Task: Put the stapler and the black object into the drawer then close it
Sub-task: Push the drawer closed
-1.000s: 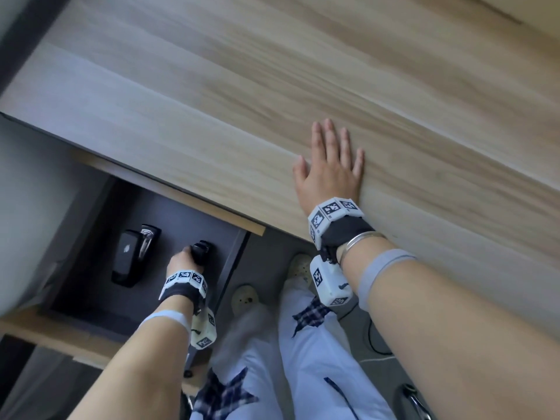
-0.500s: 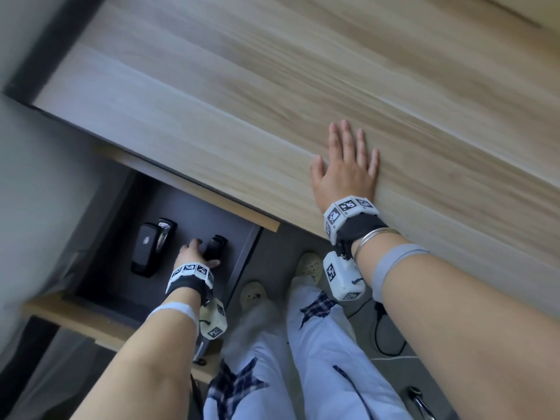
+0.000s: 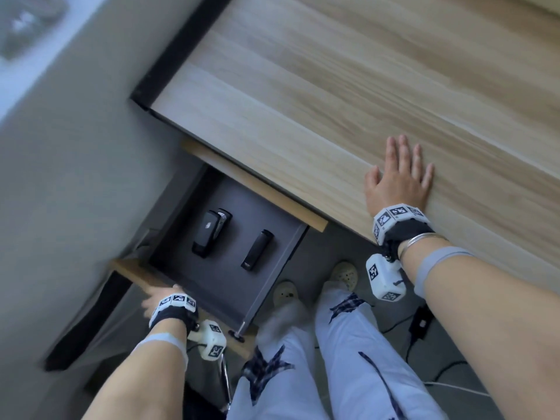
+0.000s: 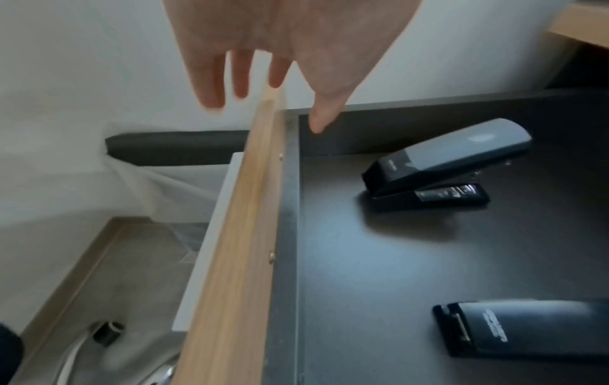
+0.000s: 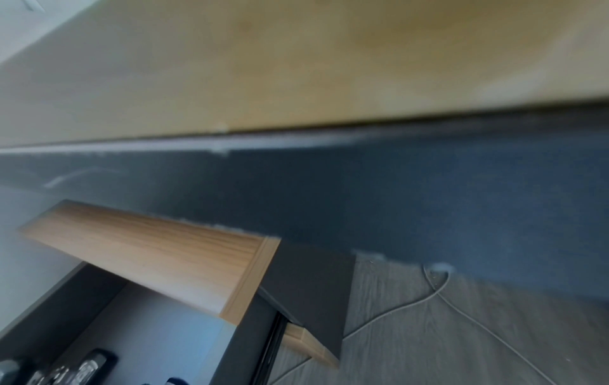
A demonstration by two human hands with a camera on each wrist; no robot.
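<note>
left hand [image 3: 160, 300] nearer | fingers [image 4: 211, 86] spread, empty, over drawer front [image 4: 237, 234] | stapler [image 3: 211, 232], black object [image 3: 257, 250] lay inside

My desk [image 3: 333, 101] is pale wood grain with a black strip along its left end. Below it I see my 2 light shoes [image 3: 344, 272] on the grey floor [image 5: 461, 338], my white trousers [image 3: 348, 359] with dark plaid patches, and thin cables [image 5: 438, 291] trailing across the floor.
</note>
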